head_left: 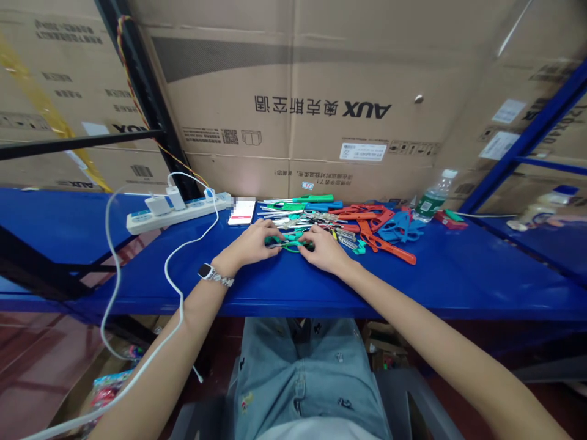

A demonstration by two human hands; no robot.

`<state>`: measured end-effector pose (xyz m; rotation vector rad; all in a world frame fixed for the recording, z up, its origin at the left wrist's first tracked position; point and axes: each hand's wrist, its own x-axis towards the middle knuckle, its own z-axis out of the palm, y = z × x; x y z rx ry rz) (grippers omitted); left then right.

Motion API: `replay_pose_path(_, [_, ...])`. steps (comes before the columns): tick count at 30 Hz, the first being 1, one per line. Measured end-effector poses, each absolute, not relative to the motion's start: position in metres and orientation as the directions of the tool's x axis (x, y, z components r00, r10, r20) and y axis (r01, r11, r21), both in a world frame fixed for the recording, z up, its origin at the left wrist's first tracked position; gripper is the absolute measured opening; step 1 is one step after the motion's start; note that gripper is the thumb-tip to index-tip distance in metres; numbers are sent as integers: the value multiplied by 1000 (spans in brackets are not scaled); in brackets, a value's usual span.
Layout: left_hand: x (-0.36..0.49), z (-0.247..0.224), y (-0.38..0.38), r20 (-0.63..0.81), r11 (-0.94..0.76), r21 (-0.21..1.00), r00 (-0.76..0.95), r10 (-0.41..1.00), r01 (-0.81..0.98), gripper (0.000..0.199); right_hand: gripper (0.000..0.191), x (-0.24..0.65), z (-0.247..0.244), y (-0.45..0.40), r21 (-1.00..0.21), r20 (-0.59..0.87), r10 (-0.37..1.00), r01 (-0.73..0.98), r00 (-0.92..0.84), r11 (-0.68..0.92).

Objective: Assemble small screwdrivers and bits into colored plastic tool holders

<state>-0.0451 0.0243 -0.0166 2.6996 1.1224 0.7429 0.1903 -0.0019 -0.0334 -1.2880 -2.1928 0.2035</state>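
Note:
In the head view both my hands work close together at the front edge of a pile of small parts. The fingers of my left hand (259, 242) are closed on the left end of a green plastic piece (290, 243). From the other side my right hand (323, 247) pinches the same piece near its right end. Fingertips cover part of it, so its full shape is hidden. Behind the hands lie thin metal rods (277, 201) and more green parts (314, 198). To the right are orange gun-shaped plastic handles (385, 244) and blue ones (402, 227).
A phone (241, 211) and a white power strip (178, 214) with plugged-in chargers lie left; a white cable (172, 263) loops over the blue shelf (284, 293). A water bottle (431, 198) stands right. Large cardboard boxes (321, 140) wall off the back.

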Motion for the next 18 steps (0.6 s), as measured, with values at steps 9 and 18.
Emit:
replay_pose_path(9, [-49,-20,28,298,-711,343,647,702,614,17,11,190,-33,-3,-419,396,845,748,-360,515])
replay_pose_path(18, [-44,-18,21,310,-694,320,621,720,644,23,12,188,-32,-4,-398,392,847,764,-359,508])
